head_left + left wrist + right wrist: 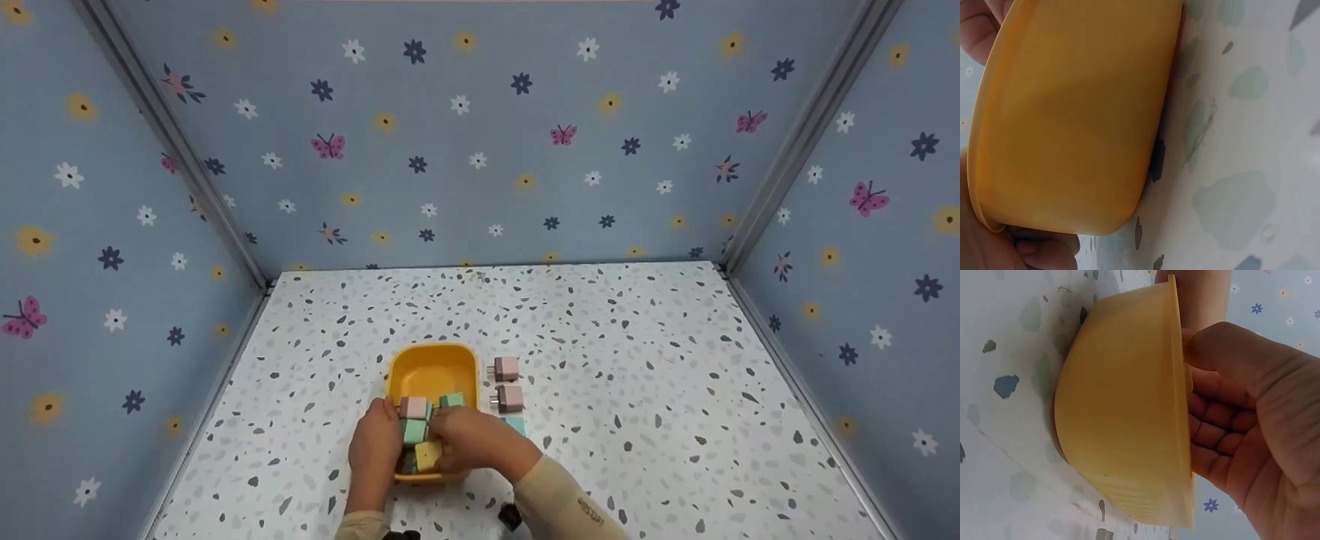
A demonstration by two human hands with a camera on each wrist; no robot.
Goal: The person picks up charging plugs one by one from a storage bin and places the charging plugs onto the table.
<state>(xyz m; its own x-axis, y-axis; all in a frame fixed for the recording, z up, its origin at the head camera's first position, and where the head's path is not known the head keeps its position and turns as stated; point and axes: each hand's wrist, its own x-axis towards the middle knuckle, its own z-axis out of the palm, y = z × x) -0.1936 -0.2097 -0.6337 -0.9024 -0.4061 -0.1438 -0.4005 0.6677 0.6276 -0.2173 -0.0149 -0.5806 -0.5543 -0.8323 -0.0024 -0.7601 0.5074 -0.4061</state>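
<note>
A yellow tub (pixel 433 356) stands on the speckled table with several plug-in charger blocks in its near half. My left hand (pixel 375 439) grips the tub's left rim; in the left wrist view its fingers (pixel 1050 253) curl below the rim. My right hand (pixel 472 439) reaches over the right rim with bent fingers among the blocks. A yellow block (pixel 428 455) is right at this hand, and I cannot tell whether it is held. Beside it are a pink block (pixel 414 407), a mint green block (pixel 413 431) and another green block (pixel 452 400).
Right of the tub, two pink charger blocks (pixel 507 368) (pixel 510 398) lie in a column with their prongs toward it. A light blue block (pixel 515 424) below them is partly covered by the right forearm. Flower-patterned panels (pixel 480 135) enclose the table (pixel 637 360).
</note>
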